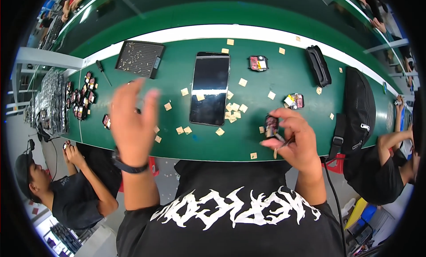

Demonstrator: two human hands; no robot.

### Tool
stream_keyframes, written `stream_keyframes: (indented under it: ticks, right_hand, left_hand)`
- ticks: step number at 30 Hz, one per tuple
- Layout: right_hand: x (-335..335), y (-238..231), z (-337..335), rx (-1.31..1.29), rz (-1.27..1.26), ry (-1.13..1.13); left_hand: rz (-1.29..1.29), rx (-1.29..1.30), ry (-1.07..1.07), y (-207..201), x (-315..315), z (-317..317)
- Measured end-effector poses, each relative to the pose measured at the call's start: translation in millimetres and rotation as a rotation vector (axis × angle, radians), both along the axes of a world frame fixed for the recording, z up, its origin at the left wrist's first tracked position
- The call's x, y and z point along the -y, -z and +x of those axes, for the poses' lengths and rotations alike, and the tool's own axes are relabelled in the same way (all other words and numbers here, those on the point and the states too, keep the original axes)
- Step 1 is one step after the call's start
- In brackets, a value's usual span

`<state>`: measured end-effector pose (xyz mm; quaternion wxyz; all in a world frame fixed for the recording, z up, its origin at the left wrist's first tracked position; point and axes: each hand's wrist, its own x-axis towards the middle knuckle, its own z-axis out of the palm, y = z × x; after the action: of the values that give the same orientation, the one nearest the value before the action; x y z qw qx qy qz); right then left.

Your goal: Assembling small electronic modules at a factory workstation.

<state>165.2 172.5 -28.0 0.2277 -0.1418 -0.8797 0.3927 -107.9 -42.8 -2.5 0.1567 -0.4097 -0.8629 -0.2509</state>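
Observation:
My right hand (296, 139) is closed on a small black electronic module (271, 126), pinched between thumb and fingers over the near part of the table. Reddish parts show inside the module, and a light strip hangs below the fingers. On the left, my left hand (131, 123) is raised above the table and blurred by motion. Its thumb stands apart from the fingers, and nothing shows in its grip. Close to it, a similar module (106, 121) lies partly behind the hand. Two more modules, one upper (258, 63) and one lower (294, 101), lie right of the dark tablet (210, 88).
Small beige square pieces (235, 107) are scattered over the green table (177, 146). At the back left are a black tray (140, 58) of tiny parts, a screwdriver (102, 71) and clustered modules (81, 97). A black pouch (318, 66) and bag (358, 108) lie right. People sit either side.

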Motion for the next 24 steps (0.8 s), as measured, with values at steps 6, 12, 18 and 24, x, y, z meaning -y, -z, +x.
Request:
stream_keyframes:
  ticks: [6, 12, 18, 24]
  right_hand:
    - [12.5, -16.0, -11.1, -0.153, -0.126, -0.382]
    - [19.5, -21.7, 7.0, -0.112, -0.399, 0.026]
    - [31.5, -24.0, 24.2, 0.114, -1.39, 0.294]
    - [35.8, -25.1, 17.2, 0.193, -1.697, 0.193]
  left_hand:
    - [0.168, 1.931, 0.681, 1.9, -50.2, 83.2]
    - [0.178, 1.972, 0.637, 8.1, -48.7, 83.5]
    - [0.384, 1.869, 0.568, 14.4, -49.5, 92.4]
    - [0.444, 1.761, 0.392, 15.6, -52.1, 107.4]
